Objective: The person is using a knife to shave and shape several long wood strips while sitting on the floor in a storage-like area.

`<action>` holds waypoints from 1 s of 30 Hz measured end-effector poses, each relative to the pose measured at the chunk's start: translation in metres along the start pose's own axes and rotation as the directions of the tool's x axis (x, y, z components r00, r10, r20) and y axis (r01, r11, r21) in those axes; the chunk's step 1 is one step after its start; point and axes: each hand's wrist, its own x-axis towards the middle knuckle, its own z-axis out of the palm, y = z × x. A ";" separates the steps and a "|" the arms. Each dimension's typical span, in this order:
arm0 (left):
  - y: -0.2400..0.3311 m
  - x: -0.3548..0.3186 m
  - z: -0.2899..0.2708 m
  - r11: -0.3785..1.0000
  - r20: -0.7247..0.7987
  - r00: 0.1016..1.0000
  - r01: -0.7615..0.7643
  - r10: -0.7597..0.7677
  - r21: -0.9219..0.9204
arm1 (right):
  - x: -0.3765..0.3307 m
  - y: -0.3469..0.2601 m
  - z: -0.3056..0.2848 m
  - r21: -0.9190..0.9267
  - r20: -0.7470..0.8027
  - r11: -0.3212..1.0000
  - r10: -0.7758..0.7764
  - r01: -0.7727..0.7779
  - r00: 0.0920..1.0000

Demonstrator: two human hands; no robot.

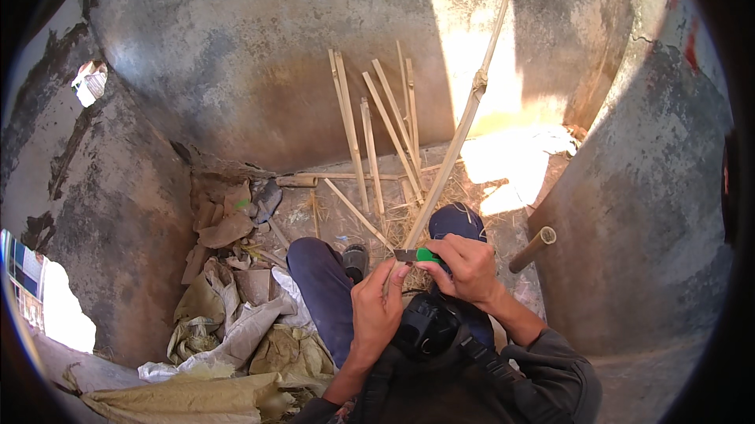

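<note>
Your left hand [377, 306] is closed around the lower end of the long strip [456, 141], and your right hand [469, 270] grips the green-handled knife [415, 255], its dark blade lying across the strip just beyond your left fingers. The strip rises from between your knees, past a thick node [480, 80], to the top of the view, leaning away from you and to the right. This looks like cutting or splitting work near that end; how deep the edge sits, or whether it bites at all, I can't tell. A thin strip [358, 215] also runs up to the blade from the left, and I can't make out whether it joins the long one. Hold the end firmly so it doesn't roll, and lower your left thumb, since it lies close to the edge. Work the blade in short, controlled pushes rather than one hard shove; bamboo can give suddenly along the grain. Steer the edge clear of your right knee [458, 222], which is near. So much length above your grip will probably swing as you press, so brace the strip first, and mind the other strips [372, 153] leaning against the wall [275, 70] ahead.
</note>
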 end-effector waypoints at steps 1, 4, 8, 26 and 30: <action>-0.002 0.000 0.001 0.999 -0.016 0.999 -0.030 0.030 -0.011 | 0.001 0.001 0.000 -0.006 -0.005 1.000 -0.006 0.006 1.000; -0.005 0.000 0.003 0.998 -0.038 0.997 -0.069 0.068 -0.014 | 0.004 0.003 -0.004 -0.041 0.029 0.999 0.006 -0.005 1.000; 0.002 0.000 -0.002 0.999 -0.010 0.999 -0.031 0.031 0.032 | 0.006 0.008 -0.005 -0.075 0.018 0.997 -0.011 0.012 1.000; -0.005 -0.007 -0.009 0.995 -0.004 1.000 0.016 -0.016 0.100 | 0.015 0.027 0.000 -0.106 -0.026 0.994 -0.004 0.001 1.000; -0.011 -0.013 -0.009 0.994 -0.013 1.000 0.028 -0.027 0.103 | 0.019 0.036 -0.003 -0.104 -0.057 0.993 0.049 -0.055 0.997</action>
